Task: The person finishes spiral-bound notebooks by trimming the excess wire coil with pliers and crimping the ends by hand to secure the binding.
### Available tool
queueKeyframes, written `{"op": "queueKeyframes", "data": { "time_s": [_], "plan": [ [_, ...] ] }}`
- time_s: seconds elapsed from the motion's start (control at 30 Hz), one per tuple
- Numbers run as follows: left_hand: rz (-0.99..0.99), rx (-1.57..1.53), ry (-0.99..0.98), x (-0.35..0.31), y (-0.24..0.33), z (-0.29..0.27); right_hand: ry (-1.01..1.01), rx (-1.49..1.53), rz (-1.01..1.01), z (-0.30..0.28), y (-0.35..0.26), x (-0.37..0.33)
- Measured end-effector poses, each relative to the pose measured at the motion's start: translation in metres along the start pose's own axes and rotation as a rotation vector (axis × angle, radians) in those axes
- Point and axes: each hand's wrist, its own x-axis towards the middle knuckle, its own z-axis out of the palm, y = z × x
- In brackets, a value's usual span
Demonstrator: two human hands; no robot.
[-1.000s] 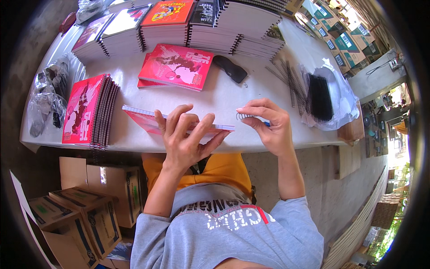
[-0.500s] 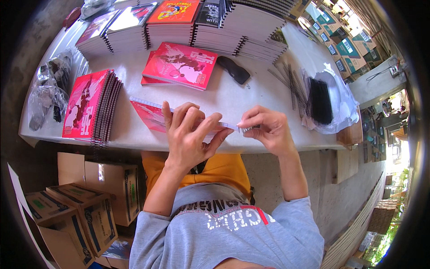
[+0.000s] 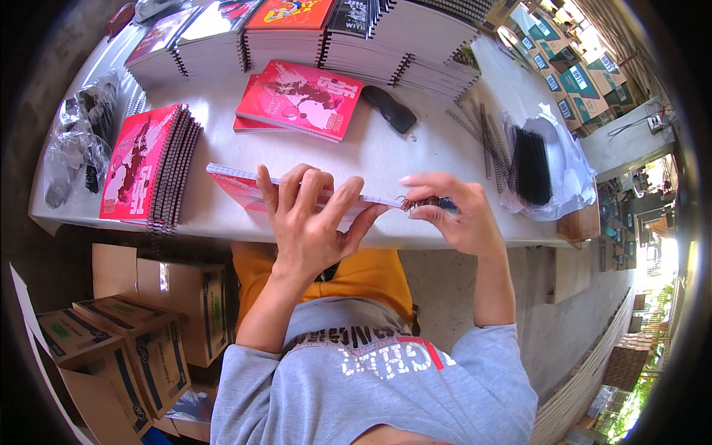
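A pink-covered notebook [image 3: 236, 188] is held on edge above the near side of the table, its page edges facing up. My left hand [image 3: 311, 219] grips it along its length, thumb and fingers closed around the pages, the other fingers raised. At its right end, my right hand [image 3: 467, 211] pinches a dark spiral binding coil [image 3: 424, 202], whose tip meets the notebook's corner. Whether the coil passes through any holes is too small to tell. Beyond my hands lie pink notebooks [image 3: 304, 104] in a short pile and a black handheld device [image 3: 389, 110].
Coil-bound pink notebooks [image 3: 141, 167] stand stacked at left, beside clear plastic wrapping [image 3: 81, 141]. Tall notebook stacks [image 3: 285, 48] line the far side. Loose coils [image 3: 480, 137] and a bundle of black coils [image 3: 530, 167] on plastic lie at right. Cardboard boxes [image 3: 141, 341] stand at lower left.
My right hand's fingers have spread around the coil, and more of the coil shows at the notebook's corner. The left hand still holds the notebook, shifted slightly left.
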Motion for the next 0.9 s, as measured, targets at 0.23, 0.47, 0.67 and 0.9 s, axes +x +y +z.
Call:
{"op": "queueKeyframes", "data": {
  "time_s": [0.23, 0.47, 0.67, 0.9],
  "plan": [
    [-0.007, -0.109, 0.063, 0.003, 0.003, 0.0, -0.046, 0.048, -0.024, -0.007, 0.004, 0.002],
    [-0.04, 0.046, 0.078, -0.001, 0.002, -0.004, -0.407, 0.015, 0.499, -0.011, -0.017, 0.014],
    [-0.049, 0.086, 0.139, -0.011, -0.01, 0.002, 0.017, -0.015, 0.178, 0.005, -0.011, -0.006],
    [-0.04, 0.004, 0.13, -0.008, -0.013, 0.005, -0.298, 0.086, 0.429, -0.012, 0.002, 0.004]
  ]
}}
